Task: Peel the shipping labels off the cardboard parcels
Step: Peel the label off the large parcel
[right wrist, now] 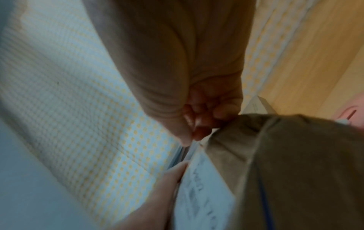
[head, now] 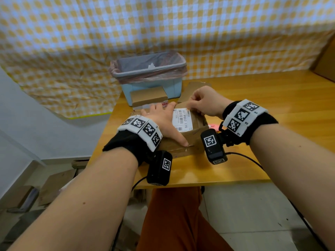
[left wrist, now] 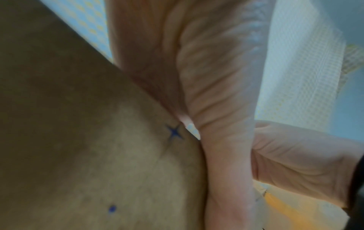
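A brown cardboard parcel lies on the wooden table in front of me. A white shipping label with barcodes is stuck on its top. My left hand lies flat on the parcel left of the label, fingers straight and thumb stretched toward the near edge. My right hand is curled at the label's far edge. In the right wrist view, thumb and forefinger of the right hand pinch the label at its corner. The left wrist view shows only the parcel's cardboard under my left hand.
A light blue bin lined with a pink bag stands behind the parcel. A smaller cardboard box sits in front of it, and a cardboard flap beside it. A pink object peeks out right of the parcel. Checkered cloth hangs behind.
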